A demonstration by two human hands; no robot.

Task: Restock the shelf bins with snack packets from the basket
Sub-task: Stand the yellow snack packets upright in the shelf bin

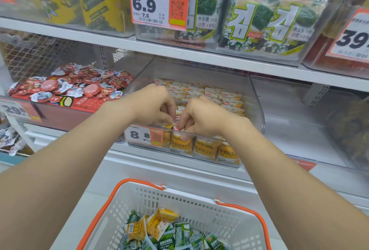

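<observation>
Left hand [153, 104] and right hand [203, 116], fingers curled, pinch the tops of orange snack packets [203, 148] standing upright, faces forward, at the front of a clear shelf bin [256, 100], above the basket [139, 199].

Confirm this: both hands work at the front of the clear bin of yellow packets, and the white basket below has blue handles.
Not blue: the head view shows orange handles on the white basket. The rest stands.
</observation>
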